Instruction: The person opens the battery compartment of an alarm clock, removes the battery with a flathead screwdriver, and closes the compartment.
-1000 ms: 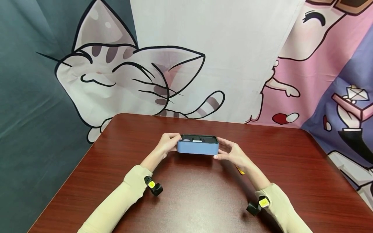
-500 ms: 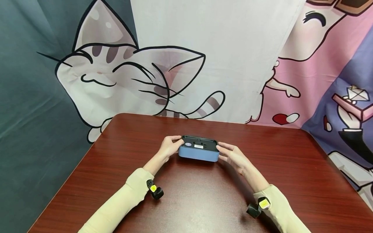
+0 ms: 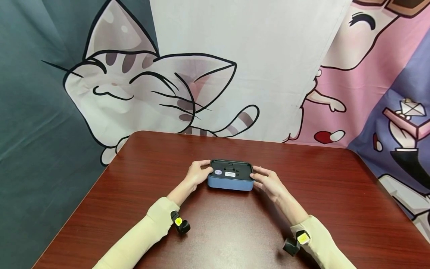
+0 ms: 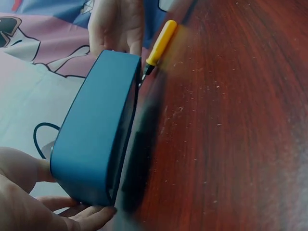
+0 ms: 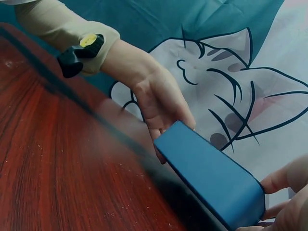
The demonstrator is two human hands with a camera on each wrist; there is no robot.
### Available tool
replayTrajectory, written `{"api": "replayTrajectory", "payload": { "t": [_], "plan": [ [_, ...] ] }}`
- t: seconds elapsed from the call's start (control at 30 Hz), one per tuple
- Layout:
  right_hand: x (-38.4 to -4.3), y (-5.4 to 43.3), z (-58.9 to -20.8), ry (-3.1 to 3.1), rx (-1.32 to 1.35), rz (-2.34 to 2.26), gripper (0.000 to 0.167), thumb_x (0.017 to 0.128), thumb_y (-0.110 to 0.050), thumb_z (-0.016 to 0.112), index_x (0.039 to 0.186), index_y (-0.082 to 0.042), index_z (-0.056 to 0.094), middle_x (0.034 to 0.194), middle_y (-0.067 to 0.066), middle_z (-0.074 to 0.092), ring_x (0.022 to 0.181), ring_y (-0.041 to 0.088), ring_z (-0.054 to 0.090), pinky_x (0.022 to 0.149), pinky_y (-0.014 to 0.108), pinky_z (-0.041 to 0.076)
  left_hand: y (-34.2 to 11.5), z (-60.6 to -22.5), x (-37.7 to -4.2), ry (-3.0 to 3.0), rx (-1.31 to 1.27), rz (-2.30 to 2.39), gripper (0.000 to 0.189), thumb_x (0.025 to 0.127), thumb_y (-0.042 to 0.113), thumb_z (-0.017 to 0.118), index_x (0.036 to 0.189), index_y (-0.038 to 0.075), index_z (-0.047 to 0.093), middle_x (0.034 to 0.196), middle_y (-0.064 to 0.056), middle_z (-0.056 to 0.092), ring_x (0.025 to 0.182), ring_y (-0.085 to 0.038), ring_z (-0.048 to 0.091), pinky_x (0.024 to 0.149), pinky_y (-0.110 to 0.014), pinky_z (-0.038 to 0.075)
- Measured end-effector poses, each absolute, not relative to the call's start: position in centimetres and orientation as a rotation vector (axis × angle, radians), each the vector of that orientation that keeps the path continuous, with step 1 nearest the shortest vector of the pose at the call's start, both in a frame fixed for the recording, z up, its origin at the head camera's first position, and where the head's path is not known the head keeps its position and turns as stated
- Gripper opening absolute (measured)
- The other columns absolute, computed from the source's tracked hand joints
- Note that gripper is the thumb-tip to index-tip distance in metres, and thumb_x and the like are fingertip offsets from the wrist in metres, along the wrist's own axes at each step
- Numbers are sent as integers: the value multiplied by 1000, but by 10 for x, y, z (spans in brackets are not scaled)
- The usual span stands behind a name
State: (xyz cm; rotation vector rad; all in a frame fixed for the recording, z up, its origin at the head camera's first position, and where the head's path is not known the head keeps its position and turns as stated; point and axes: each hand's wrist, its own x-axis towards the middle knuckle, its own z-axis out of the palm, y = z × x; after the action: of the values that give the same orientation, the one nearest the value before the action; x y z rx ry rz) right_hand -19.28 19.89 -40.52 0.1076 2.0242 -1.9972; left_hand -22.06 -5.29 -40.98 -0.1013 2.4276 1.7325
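Observation:
A blue box-shaped device (image 3: 231,183) with rounded corners is held between both hands over the table. Its black recessed face, with a round sticker and a white label, points up toward the head camera. At its left end, my left hand (image 3: 196,174) grips with the thumb on the top rim and fingers behind. My right hand (image 3: 270,184) holds the opposite end between thumb and fingers. Both wrist views show the device's smooth blue side. A screwdriver (image 4: 162,42) with a yellow handle lies on the table beyond the device; the head view hides it behind the right arm.
The dark red wooden table (image 3: 161,157) reaches back to a cartoon-cat cloth (image 3: 279,67) hanging behind it. Small black cameras with yellow marks sit on both wrists, the left camera (image 3: 183,226) and right camera (image 3: 291,246) close over the tabletop.
Both hands have lowered the device slightly toward me and tipped it, so more of its black face shows. The right thumb has moved up to the rim. The yellow handle is now hidden.

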Motion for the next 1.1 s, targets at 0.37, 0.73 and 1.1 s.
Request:
{"api": "replayTrajectory", "payload": {
  "t": [0.37,0.73,1.1],
  "plan": [
    [-186,198,-410,2006,101,-2037,58,92,1,52,144,12,29,161,19,-4,98,0,57,80,12,52,-52,-411,-217,2434,-78,1697,45,89,7,62,134,3,55,132,-17,60,114,-27,62,101,-40,50],
    [-183,200,-409,2088,103,-1965,58,90,3,56,143,12,33,161,20,6,114,12,55,80,12,53,-49,-414,-215,2440,-73,1712,47,85,1,66,131,0,57,117,-20,67,107,-27,66,91,-35,56],
    [-183,204,-410,2111,120,-1952,61,88,6,59,143,10,35,159,19,14,124,18,49,79,13,53,-48,-414,-212,2403,-111,1744,47,83,-3,68,129,-1,59,111,-23,69,102,-27,68,85,-32,59]
  ]
}}
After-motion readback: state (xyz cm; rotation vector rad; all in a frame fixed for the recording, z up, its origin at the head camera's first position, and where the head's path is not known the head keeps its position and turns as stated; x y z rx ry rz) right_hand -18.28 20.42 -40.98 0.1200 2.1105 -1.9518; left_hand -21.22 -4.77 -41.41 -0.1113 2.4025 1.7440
